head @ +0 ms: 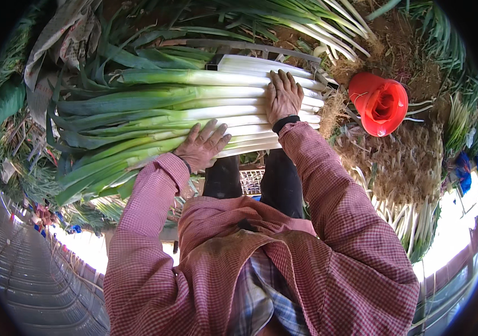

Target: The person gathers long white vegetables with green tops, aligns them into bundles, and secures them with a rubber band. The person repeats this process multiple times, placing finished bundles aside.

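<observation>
Several long green onions lie side by side across a metal-framed stand, white stalks and roots to the right, green leaves to the left. My left hand rests flat on the nearer stalks where white meets green, its fingers apart. Farther right, my right hand lies palm down across the white stalks near the root end, fingers slightly spread. Neither hand is closed around a stalk. The undersides of both palms are hidden.
Right of the stand, a red plastic container lies on the soil. Below it is a large pile of rooted green onions. More loose ones lie beyond the stand. A woven sack hangs at the upper left.
</observation>
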`<state>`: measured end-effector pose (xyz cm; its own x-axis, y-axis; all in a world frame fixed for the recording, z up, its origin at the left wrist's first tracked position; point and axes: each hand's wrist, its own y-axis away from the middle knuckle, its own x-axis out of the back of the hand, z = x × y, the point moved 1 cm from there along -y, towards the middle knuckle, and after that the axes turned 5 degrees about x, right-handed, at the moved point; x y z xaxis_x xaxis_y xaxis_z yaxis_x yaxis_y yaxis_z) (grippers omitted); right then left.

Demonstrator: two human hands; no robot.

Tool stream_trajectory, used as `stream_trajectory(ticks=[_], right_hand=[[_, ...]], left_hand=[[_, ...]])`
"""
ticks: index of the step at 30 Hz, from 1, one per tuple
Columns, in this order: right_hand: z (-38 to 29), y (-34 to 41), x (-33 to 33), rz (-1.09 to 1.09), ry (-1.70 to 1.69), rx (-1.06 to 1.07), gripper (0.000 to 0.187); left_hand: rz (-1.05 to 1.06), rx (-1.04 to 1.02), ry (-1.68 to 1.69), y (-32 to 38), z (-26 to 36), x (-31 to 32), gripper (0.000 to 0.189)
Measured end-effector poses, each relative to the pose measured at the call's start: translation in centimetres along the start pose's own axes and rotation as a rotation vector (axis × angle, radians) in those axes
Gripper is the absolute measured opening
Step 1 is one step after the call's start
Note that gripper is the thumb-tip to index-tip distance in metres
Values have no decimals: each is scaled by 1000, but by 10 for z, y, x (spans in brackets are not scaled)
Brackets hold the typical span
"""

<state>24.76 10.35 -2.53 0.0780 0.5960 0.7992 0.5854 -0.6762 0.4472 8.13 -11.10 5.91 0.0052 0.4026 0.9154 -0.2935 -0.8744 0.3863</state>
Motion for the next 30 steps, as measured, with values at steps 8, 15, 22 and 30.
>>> stream_trajectory(ticks=[8,15,22,30], right_hand=[[2,0,-4,79,-42,32,46],[8,1,-10,120,-69,31,45],[14,0,-10,117,-109,42,47],[13,-2,-5,19,-103,19,47]], left_hand=[[4,8,-2,0,1,1,88],[-66,-53,-117,-2,-3,2,103],[-182,-374,-182,-10,-46,38,77],[-453,-107,134,-23,-144,142,66]])
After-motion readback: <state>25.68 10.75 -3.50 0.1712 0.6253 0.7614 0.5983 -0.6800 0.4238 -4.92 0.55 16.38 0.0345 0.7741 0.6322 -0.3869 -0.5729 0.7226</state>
